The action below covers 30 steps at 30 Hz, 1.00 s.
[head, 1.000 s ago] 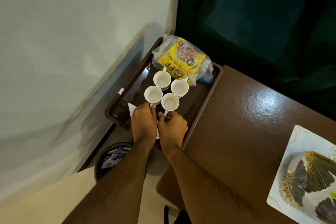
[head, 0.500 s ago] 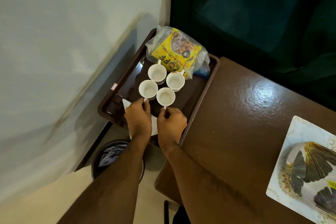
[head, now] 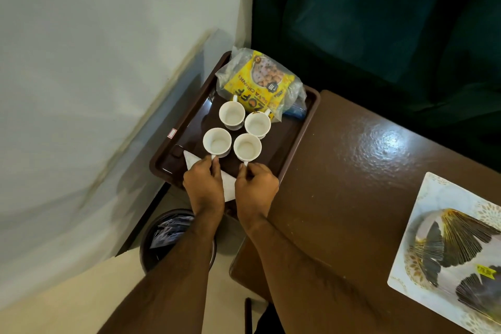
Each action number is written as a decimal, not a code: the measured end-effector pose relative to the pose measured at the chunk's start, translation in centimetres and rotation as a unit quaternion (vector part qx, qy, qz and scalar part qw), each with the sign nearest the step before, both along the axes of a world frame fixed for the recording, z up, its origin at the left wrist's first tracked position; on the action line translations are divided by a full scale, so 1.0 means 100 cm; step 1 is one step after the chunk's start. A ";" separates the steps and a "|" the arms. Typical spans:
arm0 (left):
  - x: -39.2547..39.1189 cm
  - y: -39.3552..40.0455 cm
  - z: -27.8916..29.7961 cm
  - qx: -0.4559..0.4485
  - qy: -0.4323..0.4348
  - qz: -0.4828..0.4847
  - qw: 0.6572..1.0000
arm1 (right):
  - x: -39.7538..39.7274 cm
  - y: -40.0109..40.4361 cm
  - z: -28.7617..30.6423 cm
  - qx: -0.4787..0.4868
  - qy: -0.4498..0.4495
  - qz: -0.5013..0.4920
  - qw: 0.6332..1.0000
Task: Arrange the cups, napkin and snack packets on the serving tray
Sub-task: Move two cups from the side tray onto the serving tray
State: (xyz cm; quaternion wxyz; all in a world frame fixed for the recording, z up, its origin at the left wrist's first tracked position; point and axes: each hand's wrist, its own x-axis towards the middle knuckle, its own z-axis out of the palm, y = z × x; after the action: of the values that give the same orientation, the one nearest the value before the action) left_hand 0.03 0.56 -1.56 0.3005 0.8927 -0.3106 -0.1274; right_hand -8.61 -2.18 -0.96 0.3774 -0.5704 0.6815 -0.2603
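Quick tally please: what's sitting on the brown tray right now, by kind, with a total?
White cups: 4
Yellow snack packet, in a clear bag: 1
White napkin: 1
Total on the tray: 6

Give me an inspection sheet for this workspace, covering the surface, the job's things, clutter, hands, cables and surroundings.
Surface: brown table, glossy, with glare.
Job's things: brown serving tray holds four empty white cups in a close cluster, yellow snack packet at the far end, white napkin at the near end, partly under the hands.
Clutter: patterned placemat on the table's right side.
Hands: left hand pinches the near-left cup's handle; right hand pinches the near-right cup's handle.
Cables: nothing seen.
Surroundings: white wall, dark green seat, bin on the floor.
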 end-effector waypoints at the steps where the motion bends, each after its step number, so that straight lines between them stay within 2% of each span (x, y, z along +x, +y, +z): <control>1: -0.003 -0.001 0.005 0.000 -0.003 -0.001 1.000 | -0.002 0.000 0.005 0.001 -0.002 -0.003 1.000; 7: -0.022 -0.011 0.033 -0.021 0.012 -0.009 1.000 | -0.022 -0.007 0.032 -0.004 -0.010 -0.017 1.000; 13: -0.080 -0.035 0.065 -0.037 0.006 -0.040 0.998 | -0.082 -0.029 0.058 -0.036 -0.006 -0.048 0.998; 30: -0.339 -0.064 0.064 -0.026 0.037 -0.199 0.979 | -0.344 -0.036 0.068 -0.062 0.045 -0.187 0.979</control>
State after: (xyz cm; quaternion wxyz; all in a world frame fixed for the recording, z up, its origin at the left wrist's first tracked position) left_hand -33.90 -5.81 4.81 0.3032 0.7997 -0.4741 -0.2093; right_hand -42.96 -5.75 5.87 0.2550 -0.4659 0.7753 -0.3418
